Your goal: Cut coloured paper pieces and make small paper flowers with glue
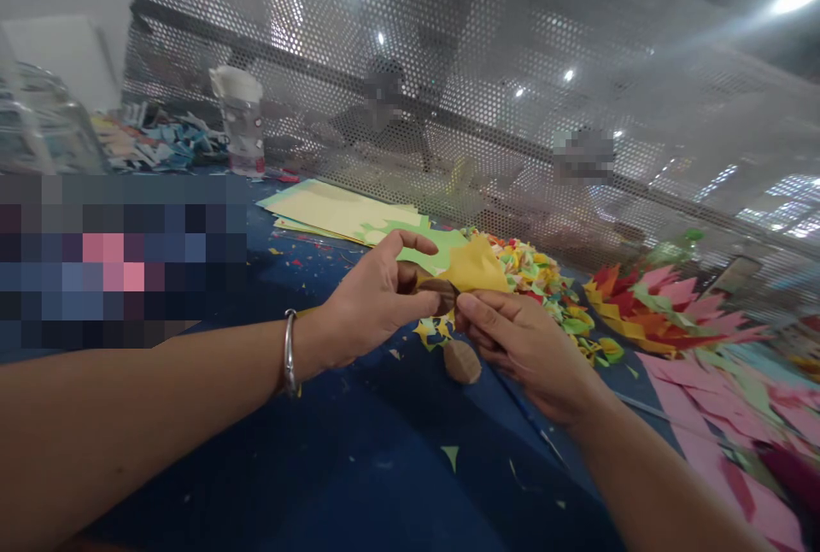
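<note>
Near the middle of the view, my left hand (375, 296) is closed on a small brown piece (439, 286), pinched between thumb and fingers. It looks like cut paper or card. My right hand (522, 338) meets it from the other side, thumb and forefinger pinched at the piece's right end. Directly behind the fingertips is a yellow paper sheet (479, 263); I cannot tell whether it is held too. Below the hands, a brown leaf-shaped piece (462, 362) lies on the blue table (359, 466).
Green and cream sheets (339, 208) lie stacked beyond my left hand. A heap of coloured scraps (531, 266) sits behind my right hand. Folded red and pink paper petals (672, 304) and pink sheets (692, 407) are at right. A bottle (242, 125) stands near the mesh partition (461, 91).
</note>
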A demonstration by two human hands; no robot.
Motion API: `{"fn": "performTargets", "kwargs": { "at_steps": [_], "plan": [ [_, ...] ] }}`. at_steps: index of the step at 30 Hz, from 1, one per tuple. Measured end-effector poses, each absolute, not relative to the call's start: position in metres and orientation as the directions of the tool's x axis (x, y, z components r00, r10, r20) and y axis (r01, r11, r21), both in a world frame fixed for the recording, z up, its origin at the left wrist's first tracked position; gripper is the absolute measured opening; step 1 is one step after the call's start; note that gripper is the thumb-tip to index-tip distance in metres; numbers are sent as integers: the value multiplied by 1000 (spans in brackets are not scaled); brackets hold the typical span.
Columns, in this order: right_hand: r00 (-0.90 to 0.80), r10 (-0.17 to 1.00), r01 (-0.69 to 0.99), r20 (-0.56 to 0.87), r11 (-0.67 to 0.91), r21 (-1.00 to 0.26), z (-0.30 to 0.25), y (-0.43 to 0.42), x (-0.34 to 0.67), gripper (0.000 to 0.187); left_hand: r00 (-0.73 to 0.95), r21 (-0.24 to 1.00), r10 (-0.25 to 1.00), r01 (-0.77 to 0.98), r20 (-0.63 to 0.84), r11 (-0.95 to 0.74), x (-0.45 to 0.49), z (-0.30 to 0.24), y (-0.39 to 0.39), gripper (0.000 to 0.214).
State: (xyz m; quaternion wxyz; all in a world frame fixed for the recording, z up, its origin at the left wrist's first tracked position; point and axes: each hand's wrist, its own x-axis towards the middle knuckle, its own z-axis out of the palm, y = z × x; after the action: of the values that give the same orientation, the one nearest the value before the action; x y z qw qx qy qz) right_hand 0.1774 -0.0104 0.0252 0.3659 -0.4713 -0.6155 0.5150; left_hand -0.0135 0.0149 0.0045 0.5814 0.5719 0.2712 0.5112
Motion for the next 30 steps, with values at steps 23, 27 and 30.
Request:
{"fn": "performTargets", "kwargs": {
  "at_steps": [23,27,30],
  "plan": [
    [-297,954,320,-27,73,-945,25,-7,181,47,405,933,843,-213,355,-291,-16,2,20,51],
    [-308,951,367,-12,107,-924,24,-7,183,49,429,937,833,-167,348,-306,-18,2,21,54],
    [-309,951,396,-8,121,-910,24,-7,183,49,432,938,833,-148,346,-313,-18,2,22,54]
  ]
}}
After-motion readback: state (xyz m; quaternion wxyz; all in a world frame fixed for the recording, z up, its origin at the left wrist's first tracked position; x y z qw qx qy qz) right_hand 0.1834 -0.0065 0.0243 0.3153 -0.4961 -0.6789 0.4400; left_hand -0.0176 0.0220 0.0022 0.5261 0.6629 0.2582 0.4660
